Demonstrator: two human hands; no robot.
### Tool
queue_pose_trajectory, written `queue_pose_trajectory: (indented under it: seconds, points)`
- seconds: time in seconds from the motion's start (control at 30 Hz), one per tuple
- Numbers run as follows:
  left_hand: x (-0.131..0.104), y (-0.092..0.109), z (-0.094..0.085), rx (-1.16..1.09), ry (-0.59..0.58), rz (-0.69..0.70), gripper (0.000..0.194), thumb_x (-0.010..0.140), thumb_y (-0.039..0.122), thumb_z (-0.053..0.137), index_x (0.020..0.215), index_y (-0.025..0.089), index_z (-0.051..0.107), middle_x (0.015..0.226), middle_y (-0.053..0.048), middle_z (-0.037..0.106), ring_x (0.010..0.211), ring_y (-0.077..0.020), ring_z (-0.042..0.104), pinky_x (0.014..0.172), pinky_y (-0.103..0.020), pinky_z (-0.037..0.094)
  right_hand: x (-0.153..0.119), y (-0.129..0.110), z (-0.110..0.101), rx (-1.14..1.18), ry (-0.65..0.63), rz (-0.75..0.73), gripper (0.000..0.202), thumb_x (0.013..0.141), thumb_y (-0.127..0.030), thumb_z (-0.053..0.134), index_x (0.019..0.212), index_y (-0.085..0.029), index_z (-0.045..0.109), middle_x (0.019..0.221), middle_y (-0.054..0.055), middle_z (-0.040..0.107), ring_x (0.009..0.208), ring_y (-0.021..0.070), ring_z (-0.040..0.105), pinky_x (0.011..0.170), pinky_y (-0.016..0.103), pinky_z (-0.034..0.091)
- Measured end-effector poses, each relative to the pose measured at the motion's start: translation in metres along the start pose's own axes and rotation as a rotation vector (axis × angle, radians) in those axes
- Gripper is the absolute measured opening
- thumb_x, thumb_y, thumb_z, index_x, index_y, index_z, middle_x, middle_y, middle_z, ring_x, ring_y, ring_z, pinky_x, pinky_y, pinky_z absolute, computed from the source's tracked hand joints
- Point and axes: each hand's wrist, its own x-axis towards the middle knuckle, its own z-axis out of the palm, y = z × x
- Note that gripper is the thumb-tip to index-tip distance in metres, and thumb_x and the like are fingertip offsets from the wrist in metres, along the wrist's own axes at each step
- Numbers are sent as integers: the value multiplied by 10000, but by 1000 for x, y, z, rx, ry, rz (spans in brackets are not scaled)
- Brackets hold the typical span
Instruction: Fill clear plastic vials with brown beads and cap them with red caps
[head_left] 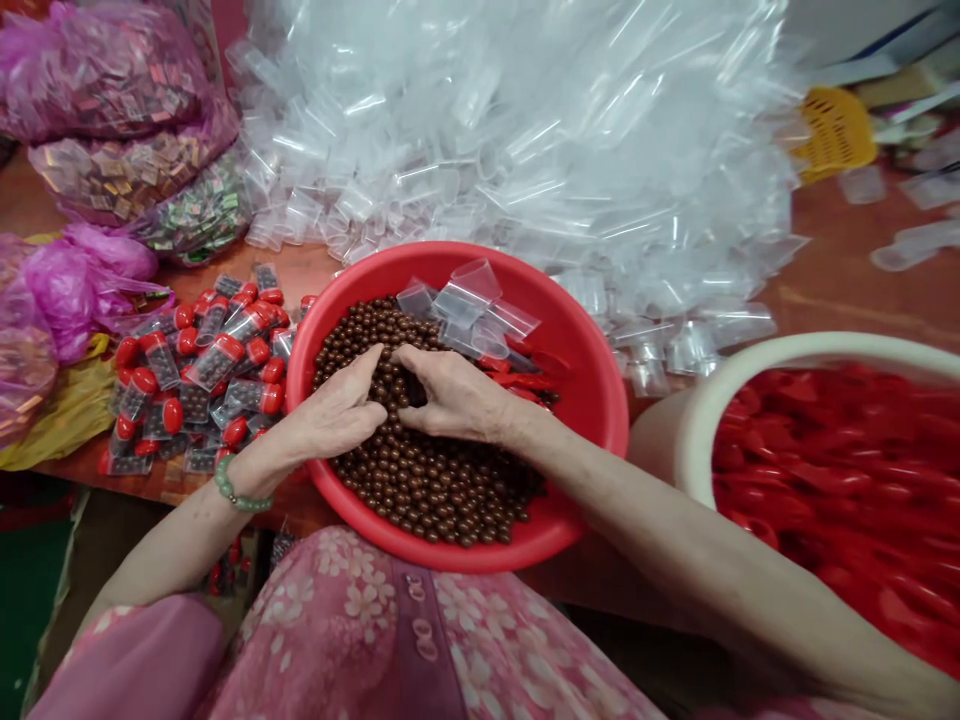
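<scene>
Both of my hands are over a red basin (592, 400) heaped with small glossy brown balls (427, 490). My left hand (341, 405) reaches in from the left, its fingers bent and largely turned out of sight. Facing it, my right hand (454, 395) curls its thumb and fingers toward the left fingertips. Brown balls show in the narrow gap between them; whatever the fingers grip there is hidden. Several clear plastic containers (469, 295) lie inside the basin, just beyond my right hand. Red plastic pieces (551, 365) rest beside them.
A large heap of clear containers (525, 130) rises behind the basin. Filled containers with red caps (217, 360) are piled at left, near pink bags (112, 80) of small packets. At right stand a white tub (697, 440) of red pieces and, farther back, a yellow scoop (836, 130).
</scene>
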Motion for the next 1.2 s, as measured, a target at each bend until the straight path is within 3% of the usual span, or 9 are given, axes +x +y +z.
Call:
queue_pose_trajectory:
  seconds: [0.1,0.2,0.33,0.53,0.73,0.87,1.0,1.2]
  points:
    - [-2,2,2,-102,72,12,728,730,155,513,1440,87,368,1509,-168,440,1412,-334,392,1203,-490,280,-6,3,-1,225,120,-75,287,734,-209,601,1009,-174,528,881,37,651,757,178,605,699,285,467]
    - [-5,1,3,-138,119,19,761,778,258,620,1460,79,334,1529,-201,400,1430,-335,369,1212,-497,263,-11,2,-5,372,204,-152,306,762,-208,598,1059,-172,536,963,49,657,847,180,625,771,301,496]
    - [-6,3,5,-202,89,70,714,818,316,671,1439,111,384,1504,-186,440,1389,-300,439,1192,-476,317,-16,3,-10,421,261,-234,292,780,-211,618,1061,-153,562,1016,83,658,920,196,630,824,327,510]
    - [-4,11,9,-436,45,78,589,855,306,670,1393,158,480,1471,-122,508,1351,-259,490,1154,-405,379,-23,0,-13,471,296,-274,236,826,-229,649,1052,-170,617,924,55,652,780,155,625,693,271,522]
    - [-5,9,6,-430,9,101,512,943,398,541,1404,179,508,1468,-89,521,1354,-256,481,1166,-373,338,-26,-4,-11,549,387,-204,288,828,-255,699,1087,-162,615,888,37,691,666,123,619,619,241,514]
    - [-5,5,6,-452,-29,63,518,962,394,503,1436,186,471,1451,-95,531,1310,-258,516,1123,-384,390,-25,-5,-17,500,386,-252,236,839,-226,691,1064,-172,646,956,50,726,817,157,676,738,264,535]
    - [-4,1,6,-475,-54,81,496,949,369,535,1414,198,500,1412,-88,561,1365,-264,455,1164,-407,335,-23,-5,-24,460,339,-303,238,842,-186,672,1078,-169,650,1002,53,740,883,162,692,800,262,538]
    - [-3,4,4,-584,-57,60,462,906,411,601,1319,204,590,1264,-85,647,1166,-244,608,1030,-372,473,-19,-6,-33,415,259,-298,180,865,-200,637,1040,-178,673,951,51,742,835,157,686,761,263,527]
